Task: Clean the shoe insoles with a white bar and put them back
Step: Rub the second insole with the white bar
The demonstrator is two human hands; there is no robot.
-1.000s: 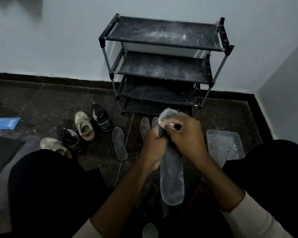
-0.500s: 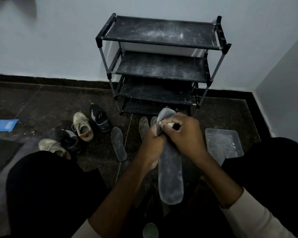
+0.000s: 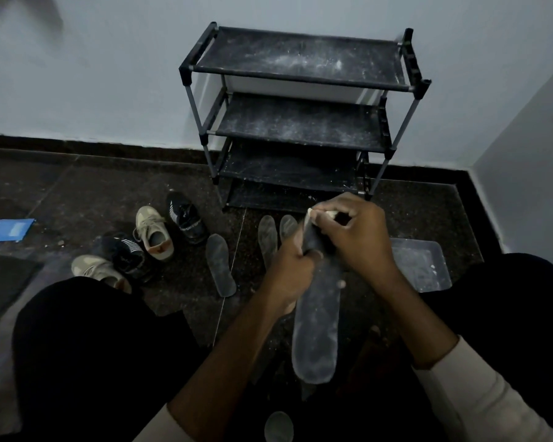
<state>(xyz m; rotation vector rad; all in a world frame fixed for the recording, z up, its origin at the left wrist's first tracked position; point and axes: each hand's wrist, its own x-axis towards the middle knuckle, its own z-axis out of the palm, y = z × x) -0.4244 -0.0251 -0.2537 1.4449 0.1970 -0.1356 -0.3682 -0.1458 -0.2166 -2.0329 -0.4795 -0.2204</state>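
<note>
While right hand [image 3: 359, 239] pinches white bar [image 3: 325, 214], powdery oblong insole [image 3: 316, 330]

Dark speckled floor [image 3: 109, 193] with footwear spread before a shoe rack [image 3: 297, 122]
The black 4-tier shoe rack stands against the wall, its shelves dusted white. Left of it sit 2 beige shoes [image 3: 154, 234] and 2 black shoes [image 3: 186, 218], clustered together. A single insole [image 3: 220, 264] lies just right of them, and a pair of insoles [image 3: 267, 237] lies side by side in front of the rack. A clear tray [image 3: 425, 266] flecked with white sits on the right; a blue sheet [image 3: 4, 229] and a dark mat [image 3: 1, 282] lie at the far left
</note>
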